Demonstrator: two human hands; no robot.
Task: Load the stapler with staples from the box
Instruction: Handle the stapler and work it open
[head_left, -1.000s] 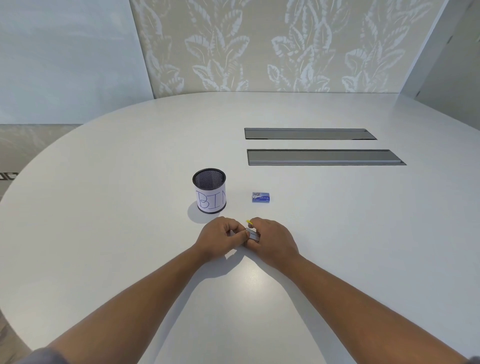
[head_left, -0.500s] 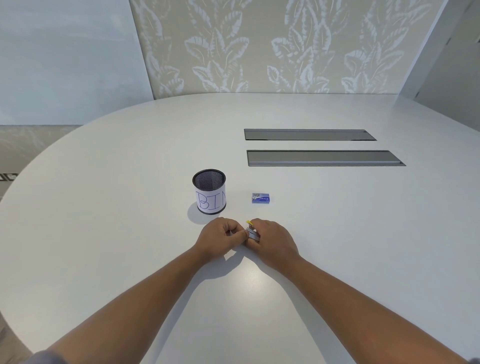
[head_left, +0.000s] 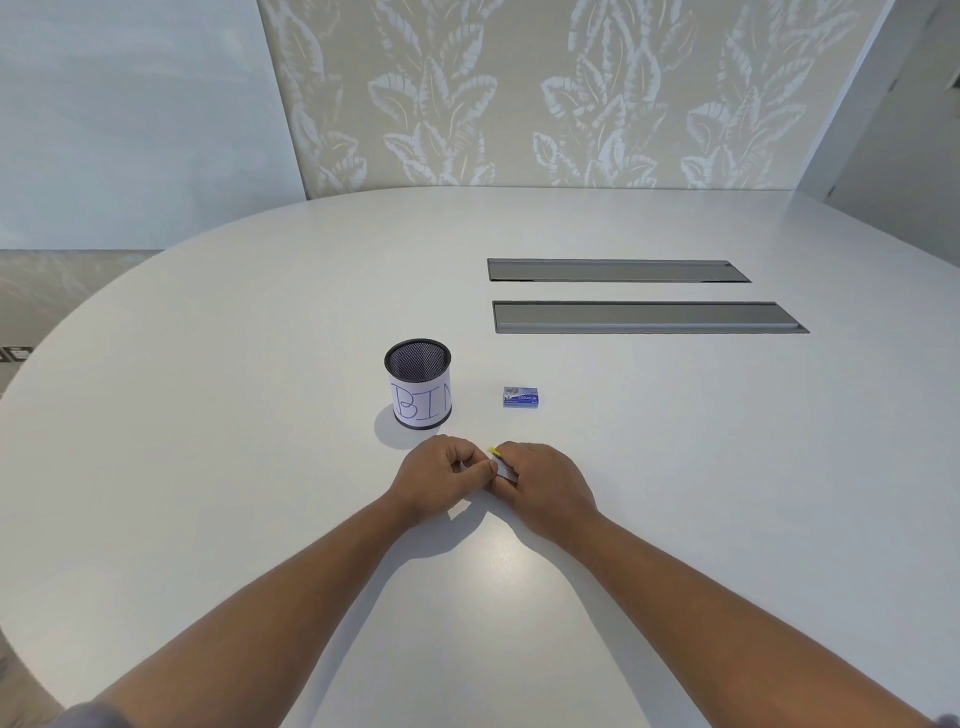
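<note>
A small stapler (head_left: 503, 466) with grey metal and a yellow tip shows between my two hands, low over the white table (head_left: 208, 467). My right hand (head_left: 545, 486) wraps around its right side and hides most of it. My left hand (head_left: 439, 480) pinches its left end with thumb and fingers. The blue staple box (head_left: 520, 397) lies closed on the table just beyond my hands, untouched.
A black mesh cup (head_left: 418, 383) with a paper label reading "BIN" stands left of the box. Two long grey cable hatches (head_left: 644, 317) are set into the tabletop further back. A leaf-patterned wall rises behind the table.
Both hands have stayed on the stapler with only tiny finger shifts. The box and the cup have not moved.
</note>
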